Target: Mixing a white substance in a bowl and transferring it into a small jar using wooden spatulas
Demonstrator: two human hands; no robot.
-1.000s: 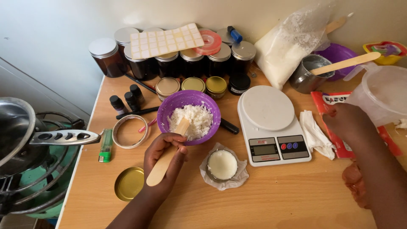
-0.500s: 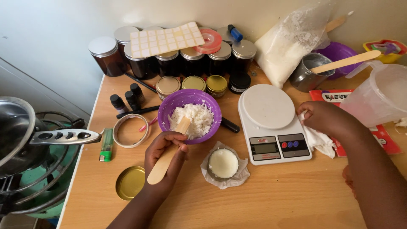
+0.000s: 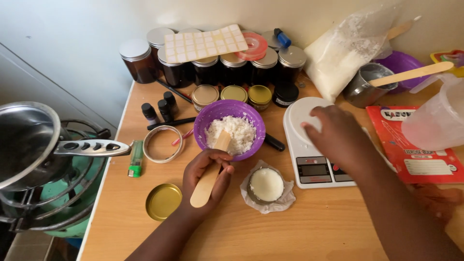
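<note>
1. We see the left hand closed around a wooden spatula, whose upper end dips into the white flakes in the purple bowl.
2. The bowl stands on the wooden table, just left of the white scale and in front of three gold-lidded tins.
3. The right hand lies palm-down on the scale's platform, fingers spread and holding nothing; the forearm crosses the scale's right side.
4. Below the bowl, a small tin of white wax sits on crumpled paper, just right of the left hand.
5. A gold lid lies flat, left of the left wrist; a tape ring and a green lighter lie further left.
6. Dark jars line the wall, a label sheet resting on their lids.
7. At far left, a pan sits on a gas burner.
8. At right, we note a bag of white powder, a metal cup with a stick across it, a red booklet and a clear jug.
</note>
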